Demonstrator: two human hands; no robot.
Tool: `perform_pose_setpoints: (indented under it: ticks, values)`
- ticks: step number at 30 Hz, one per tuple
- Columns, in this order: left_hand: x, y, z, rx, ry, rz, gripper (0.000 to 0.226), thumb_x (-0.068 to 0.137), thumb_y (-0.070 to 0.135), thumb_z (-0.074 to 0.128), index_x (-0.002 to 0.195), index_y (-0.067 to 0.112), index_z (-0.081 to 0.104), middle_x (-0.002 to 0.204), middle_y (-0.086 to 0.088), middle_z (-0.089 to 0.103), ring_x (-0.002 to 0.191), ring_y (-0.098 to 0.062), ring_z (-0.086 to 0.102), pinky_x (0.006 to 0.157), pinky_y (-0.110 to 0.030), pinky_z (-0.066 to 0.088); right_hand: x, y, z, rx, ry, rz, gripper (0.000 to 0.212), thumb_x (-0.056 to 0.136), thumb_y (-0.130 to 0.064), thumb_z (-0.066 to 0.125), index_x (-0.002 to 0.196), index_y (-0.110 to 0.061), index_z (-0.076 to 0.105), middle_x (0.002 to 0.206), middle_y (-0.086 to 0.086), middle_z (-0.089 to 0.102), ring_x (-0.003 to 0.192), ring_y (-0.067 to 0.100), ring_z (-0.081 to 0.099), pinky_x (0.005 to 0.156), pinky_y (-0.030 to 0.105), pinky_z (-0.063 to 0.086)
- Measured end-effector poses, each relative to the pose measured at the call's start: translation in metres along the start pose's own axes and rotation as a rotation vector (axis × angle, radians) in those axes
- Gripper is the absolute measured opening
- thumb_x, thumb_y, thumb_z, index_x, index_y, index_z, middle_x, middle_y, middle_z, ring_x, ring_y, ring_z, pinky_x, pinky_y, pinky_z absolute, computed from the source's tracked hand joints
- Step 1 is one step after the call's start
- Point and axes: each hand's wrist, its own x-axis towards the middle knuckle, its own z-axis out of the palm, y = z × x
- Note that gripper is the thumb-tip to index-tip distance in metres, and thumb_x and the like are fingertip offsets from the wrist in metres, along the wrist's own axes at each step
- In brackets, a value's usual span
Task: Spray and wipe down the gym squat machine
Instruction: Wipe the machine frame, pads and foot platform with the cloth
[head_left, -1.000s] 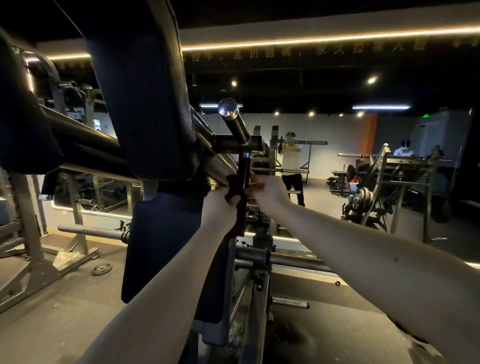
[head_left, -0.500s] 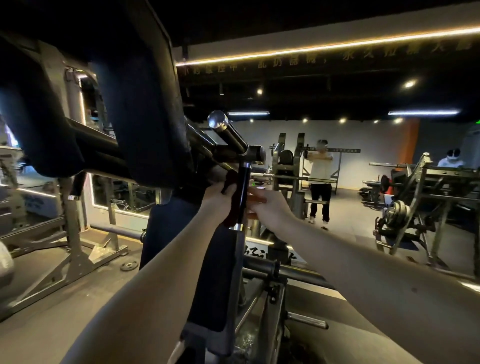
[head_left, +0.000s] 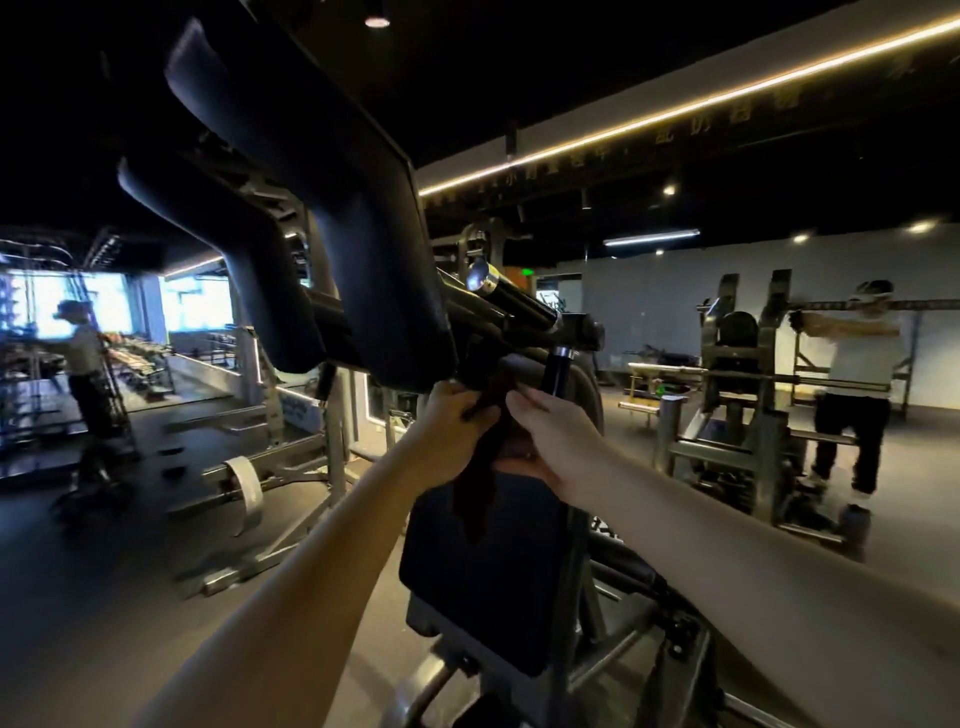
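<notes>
Head view: my left hand (head_left: 451, 415) grips the dark red cloth (head_left: 475, 493) under the squat machine's pad (head_left: 363, 249). My right hand (head_left: 553, 441) pinches it too

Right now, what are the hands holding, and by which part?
Both the left hand and right hand grip a dark red wiping cloth by its bunched upper end; its lower end hangs free.

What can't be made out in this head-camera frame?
All in the head view.
Where the cloth meets the squat machine: lost in shadow under the shoulder pad.
Fingers of the right hand: hidden behind cloth and palm, so its grip is unclear.
Ceiling-beam lettering: blurred.
Shoulder pad's top: cut by the upper edge.
</notes>
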Motion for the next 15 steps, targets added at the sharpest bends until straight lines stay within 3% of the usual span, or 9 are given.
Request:
perform_pose_setpoints:
  ticks: [2,4,6,7,8,10,13,15]
  values:
    - [-0.008,0.015,-0.016,0.117,-0.057,-0.015,0.018,0.093,0.049,0.055,0.086,0.045,0.070,0.114,-0.002,0.059,0.113,-0.034,0.058,0.099,-0.053,0.050,0.002,0.000,0.007,0.086,-0.028,0.021,0.025,0.107,-0.017,0.052,0.121,-0.026,0.071,0.112,0.004,0.077,0.102,0.023,0.075,0.074,0.040,0.063]
    - [-0.018,0.032,-0.031,0.136,-0.037,0.034,0.017,0.100,0.032,0.058,0.091,0.037,0.071,0.114,0.001,0.060,0.109,-0.019,0.059,0.095,-0.035,0.050,0.007,0.001,0.015,0.116,0.001,0.021,0.026,0.105,-0.010,0.053,0.121,-0.020,0.071,0.110,0.006,0.078,0.100,0.024,0.076,0.076,0.041,0.063]
    - [-0.024,0.035,-0.049,0.024,0.084,0.111,0.017,0.103,0.018,0.058,0.104,0.018,0.075,0.098,-0.001,0.070,0.092,-0.012,0.067,0.080,-0.025,0.054,0.016,-0.001,0.023,0.114,0.125,-0.005,0.024,0.103,-0.008,0.058,0.118,-0.020,0.073,0.106,0.005,0.079,0.098,0.024,0.076,0.083,0.044,0.063]
    - [-0.025,0.031,-0.058,0.012,0.229,0.145,0.017,0.102,0.019,0.059,0.107,0.014,0.074,0.095,-0.003,0.071,0.087,-0.012,0.068,0.076,-0.025,0.056,0.021,-0.003,0.029,0.070,0.220,-0.053,0.024,0.102,-0.009,0.061,0.112,-0.026,0.074,0.105,0.001,0.078,0.100,0.021,0.075,0.088,0.045,0.062]
    - [-0.024,0.024,-0.066,0.042,0.394,0.164,0.019,0.100,0.024,0.061,0.112,0.014,0.073,0.100,-0.001,0.071,0.089,-0.011,0.068,0.078,-0.027,0.057,0.027,-0.006,0.034,-0.005,0.318,-0.135,0.026,0.101,-0.012,0.062,0.107,-0.035,0.072,0.105,-0.005,0.077,0.104,0.017,0.073,0.093,0.045,0.060]
    - [-0.017,0.005,-0.076,0.108,0.609,0.090,0.036,0.096,0.033,0.067,0.130,0.020,0.064,0.125,0.006,0.055,0.115,-0.011,0.055,0.095,-0.031,0.051,0.034,-0.013,0.050,-0.159,0.452,-0.354,0.026,0.102,-0.017,0.061,0.111,-0.040,0.067,0.110,-0.014,0.071,0.114,0.008,0.065,0.100,0.037,0.055]
    - [-0.006,-0.019,-0.080,0.177,0.603,0.059,0.067,0.093,0.035,0.073,0.153,0.024,0.044,0.146,-0.001,0.037,0.131,-0.018,0.031,0.106,-0.035,0.034,0.042,-0.013,0.078,-0.312,0.420,-0.618,0.030,0.102,-0.021,0.060,0.132,-0.025,0.062,0.127,-0.013,0.062,0.122,0.002,0.058,0.102,0.024,0.049]
    - [-0.002,-0.028,-0.076,0.198,0.591,0.104,0.075,0.094,0.036,0.072,0.158,0.025,0.035,0.154,-0.004,0.031,0.134,-0.020,0.027,0.108,-0.035,0.032,0.052,-0.003,0.092,-0.410,0.397,-0.693,0.030,0.103,-0.022,0.058,0.133,-0.026,0.059,0.132,-0.011,0.057,0.126,0.002,0.054,0.108,0.031,0.050]
